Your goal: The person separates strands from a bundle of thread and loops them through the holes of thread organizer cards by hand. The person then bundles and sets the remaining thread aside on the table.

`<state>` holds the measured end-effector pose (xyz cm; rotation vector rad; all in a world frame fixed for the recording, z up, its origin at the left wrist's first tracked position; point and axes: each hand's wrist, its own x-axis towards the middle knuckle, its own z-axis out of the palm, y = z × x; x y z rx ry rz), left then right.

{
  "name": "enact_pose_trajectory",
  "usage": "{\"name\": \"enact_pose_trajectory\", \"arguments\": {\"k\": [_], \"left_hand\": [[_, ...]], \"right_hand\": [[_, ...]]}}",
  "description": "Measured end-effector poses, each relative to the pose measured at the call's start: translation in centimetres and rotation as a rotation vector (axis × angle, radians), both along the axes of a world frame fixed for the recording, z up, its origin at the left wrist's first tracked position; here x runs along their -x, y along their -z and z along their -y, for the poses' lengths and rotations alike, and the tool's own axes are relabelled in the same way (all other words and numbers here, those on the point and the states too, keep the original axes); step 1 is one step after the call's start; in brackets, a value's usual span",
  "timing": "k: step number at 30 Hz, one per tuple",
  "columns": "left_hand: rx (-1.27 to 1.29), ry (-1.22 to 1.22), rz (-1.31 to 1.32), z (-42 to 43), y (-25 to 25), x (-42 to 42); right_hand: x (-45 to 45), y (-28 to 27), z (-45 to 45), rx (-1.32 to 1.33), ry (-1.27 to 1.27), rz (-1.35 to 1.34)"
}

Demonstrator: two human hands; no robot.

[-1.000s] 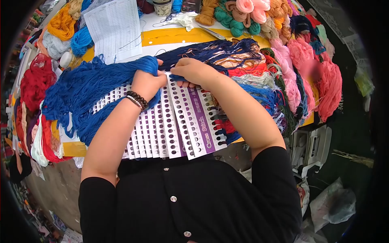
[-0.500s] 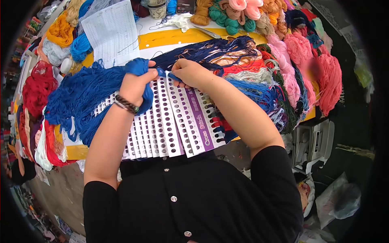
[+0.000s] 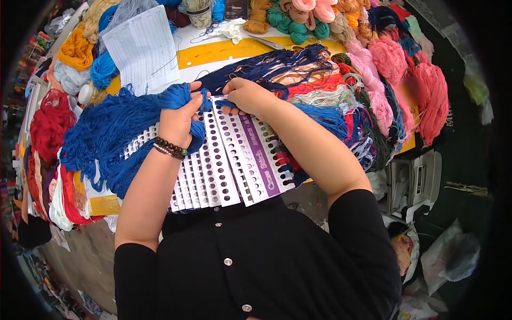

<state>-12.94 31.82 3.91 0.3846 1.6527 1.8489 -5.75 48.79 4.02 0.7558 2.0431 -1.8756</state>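
A thick bundle of blue embroidery thread (image 3: 106, 133) runs leftward from my left hand (image 3: 178, 114), whose fingers are wrapped round it. Just right of it, my right hand (image 3: 246, 97) pinches a short blue strand near the top of a punched thread card (image 3: 242, 160). Several such white cards with rows of holes (image 3: 213, 165) lie fanned beneath both hands. The rightmost card carries a purple "Cross Stitch" stripe (image 3: 261, 154), and dark and red threads hang from its right-edge holes. My right fingertips are partly hidden behind the hand.
Beyond my hands lie a printed sheet (image 3: 141, 48), scissors (image 3: 266, 42) and a cup (image 3: 199, 15). Heaps of coloured thread surround the work, with pink skeins (image 3: 392, 58) on the right and red thread (image 3: 50, 117) on the left. Plastic bags (image 3: 448, 253) sit low at right.
My left hand has shifted slightly down with the blue thread bundle. My right hand has moved a little left, still pinching near the card's top edge. The view has tilted slightly.
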Motion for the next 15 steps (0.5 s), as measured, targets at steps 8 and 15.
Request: {"name": "enact_pose_trajectory", "arguments": {"k": [8, 15], "left_hand": [[-0.251, 0.039, 0.384, -0.1, -0.7, -0.3], [-0.019, 0.167, 0.126, -0.8, -0.1, -0.7]], "right_hand": [[-0.1, 0.1, 0.1, -0.041, -0.003, -0.027], [-0.4, 0.2, -0.9, 0.244, 0.085, -0.086]]}}
